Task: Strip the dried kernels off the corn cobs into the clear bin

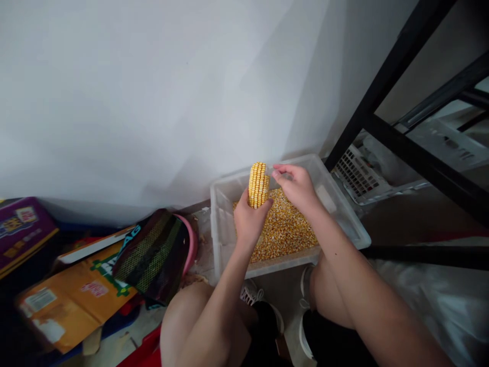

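Observation:
Upright in my left hand (252,216) is a yellow corn cob (259,184), its lower end wrapped by the fingers and thumb. Most of its kernels are in place in rows; part of its upper right side looks bare. My right hand (293,184) is beside the cob's top, thumb and index finger drawn together in a pinch near that edge. What lies between those fingertips is too small to make out. Beneath both hands, loose corn kernels (284,234) cover the bottom of a clear plastic bin (225,239).
A white wall (153,92) rises behind the bin. To the right stand a black metal frame (412,153) and a white plastic basket (359,176). On the left lie a flattened orange carton (76,300), a dark mesh bag (153,255) and a purple box (25,229). My knees flank the bin's near side.

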The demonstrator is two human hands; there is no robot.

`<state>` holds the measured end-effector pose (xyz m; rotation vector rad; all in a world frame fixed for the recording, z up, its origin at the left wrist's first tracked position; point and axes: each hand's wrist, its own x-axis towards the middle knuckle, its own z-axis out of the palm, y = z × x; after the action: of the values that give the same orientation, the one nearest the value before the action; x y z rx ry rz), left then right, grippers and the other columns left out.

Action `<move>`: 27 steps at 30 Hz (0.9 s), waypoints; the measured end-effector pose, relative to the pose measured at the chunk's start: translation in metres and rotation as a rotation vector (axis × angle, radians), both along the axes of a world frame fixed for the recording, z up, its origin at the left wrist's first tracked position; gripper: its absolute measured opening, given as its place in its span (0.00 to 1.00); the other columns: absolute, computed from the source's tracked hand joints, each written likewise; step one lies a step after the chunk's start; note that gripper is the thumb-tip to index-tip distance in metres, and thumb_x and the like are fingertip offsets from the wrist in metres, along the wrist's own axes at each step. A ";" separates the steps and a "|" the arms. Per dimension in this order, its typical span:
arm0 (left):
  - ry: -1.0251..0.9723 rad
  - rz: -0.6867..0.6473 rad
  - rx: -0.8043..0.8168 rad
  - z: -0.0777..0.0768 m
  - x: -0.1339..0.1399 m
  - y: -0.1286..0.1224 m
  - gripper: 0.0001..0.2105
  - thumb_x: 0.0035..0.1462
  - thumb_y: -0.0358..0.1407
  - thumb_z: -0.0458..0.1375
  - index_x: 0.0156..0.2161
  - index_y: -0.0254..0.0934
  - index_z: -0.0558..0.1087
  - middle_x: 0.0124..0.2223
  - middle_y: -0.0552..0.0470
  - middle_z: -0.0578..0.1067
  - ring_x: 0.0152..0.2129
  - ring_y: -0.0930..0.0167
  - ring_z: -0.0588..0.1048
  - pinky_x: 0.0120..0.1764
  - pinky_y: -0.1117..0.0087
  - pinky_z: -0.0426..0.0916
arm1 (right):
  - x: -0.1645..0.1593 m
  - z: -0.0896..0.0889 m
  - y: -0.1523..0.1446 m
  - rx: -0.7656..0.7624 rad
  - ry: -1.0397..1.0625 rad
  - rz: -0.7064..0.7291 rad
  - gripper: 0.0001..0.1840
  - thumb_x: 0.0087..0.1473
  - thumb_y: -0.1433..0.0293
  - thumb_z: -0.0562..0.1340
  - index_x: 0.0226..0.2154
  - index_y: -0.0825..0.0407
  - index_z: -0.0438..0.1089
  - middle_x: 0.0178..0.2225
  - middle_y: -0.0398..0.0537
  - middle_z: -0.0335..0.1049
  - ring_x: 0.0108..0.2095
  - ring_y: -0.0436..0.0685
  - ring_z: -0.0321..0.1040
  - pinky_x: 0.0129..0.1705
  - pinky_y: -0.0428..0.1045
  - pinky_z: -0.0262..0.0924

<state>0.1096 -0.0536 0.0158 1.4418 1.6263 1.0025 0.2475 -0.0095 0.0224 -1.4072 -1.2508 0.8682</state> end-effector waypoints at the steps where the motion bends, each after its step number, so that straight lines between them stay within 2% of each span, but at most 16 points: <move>1: 0.034 0.013 0.011 0.001 -0.002 0.000 0.21 0.49 0.41 0.62 0.49 0.39 0.71 0.39 0.51 0.76 0.31 0.69 0.72 0.34 0.70 0.63 | 0.002 0.001 0.000 -0.014 0.034 0.000 0.14 0.53 0.62 0.60 0.37 0.53 0.72 0.43 0.51 0.71 0.45 0.57 0.68 0.51 0.56 0.61; 3: 0.089 0.033 0.026 0.003 -0.005 0.001 0.22 0.49 0.42 0.62 0.51 0.41 0.70 0.40 0.51 0.76 0.32 0.68 0.72 0.35 0.69 0.63 | 0.006 0.002 -0.001 -0.023 0.090 -0.002 0.13 0.53 0.62 0.60 0.37 0.53 0.72 0.44 0.51 0.71 0.47 0.57 0.67 0.53 0.57 0.60; 5: 0.124 0.039 0.029 0.005 -0.008 0.002 0.23 0.49 0.42 0.62 0.52 0.42 0.70 0.41 0.51 0.76 0.34 0.68 0.73 0.36 0.68 0.64 | 0.009 0.003 -0.002 -0.011 0.124 0.022 0.11 0.51 0.62 0.61 0.33 0.53 0.71 0.47 0.50 0.69 0.49 0.58 0.65 0.55 0.58 0.57; 10: 0.189 0.024 0.034 0.006 -0.011 0.001 0.26 0.49 0.42 0.61 0.55 0.43 0.67 0.43 0.50 0.76 0.36 0.66 0.73 0.39 0.66 0.64 | 0.006 0.013 -0.009 -0.012 0.245 0.145 0.09 0.50 0.64 0.63 0.27 0.53 0.69 0.50 0.49 0.66 0.52 0.57 0.63 0.56 0.56 0.56; 17: 0.290 -0.033 0.015 0.006 -0.011 -0.002 0.27 0.51 0.45 0.58 0.57 0.44 0.65 0.41 0.47 0.76 0.34 0.62 0.74 0.35 0.65 0.63 | -0.008 0.035 -0.023 -0.193 0.581 0.378 0.11 0.53 0.64 0.61 0.27 0.53 0.61 0.37 0.51 0.71 0.44 0.56 0.67 0.46 0.54 0.64; 21: 0.321 -0.047 0.013 0.009 -0.011 -0.004 0.29 0.51 0.45 0.58 0.59 0.44 0.62 0.42 0.46 0.76 0.35 0.62 0.74 0.36 0.65 0.63 | -0.008 0.034 -0.023 -0.316 0.657 0.310 0.08 0.55 0.68 0.58 0.28 0.54 0.60 0.29 0.50 0.70 0.36 0.54 0.69 0.43 0.54 0.67; 24: 0.350 -0.056 0.022 0.011 -0.013 -0.004 0.30 0.52 0.46 0.57 0.60 0.44 0.61 0.44 0.45 0.76 0.36 0.61 0.74 0.36 0.65 0.63 | -0.008 0.033 -0.022 -0.385 0.620 0.233 0.06 0.55 0.72 0.56 0.28 0.54 0.61 0.25 0.49 0.68 0.30 0.52 0.68 0.42 0.53 0.67; 27: 0.381 -0.051 0.037 0.013 -0.015 -0.002 0.30 0.52 0.46 0.57 0.60 0.43 0.61 0.45 0.44 0.76 0.38 0.61 0.74 0.37 0.64 0.64 | -0.006 0.042 -0.030 -0.392 0.547 0.249 0.07 0.55 0.72 0.57 0.27 0.55 0.62 0.24 0.48 0.67 0.27 0.50 0.66 0.40 0.52 0.66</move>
<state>0.0944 -0.0554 0.0289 1.7724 1.8313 0.7639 0.2416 -0.0396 0.0640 -1.1937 -0.8666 1.6140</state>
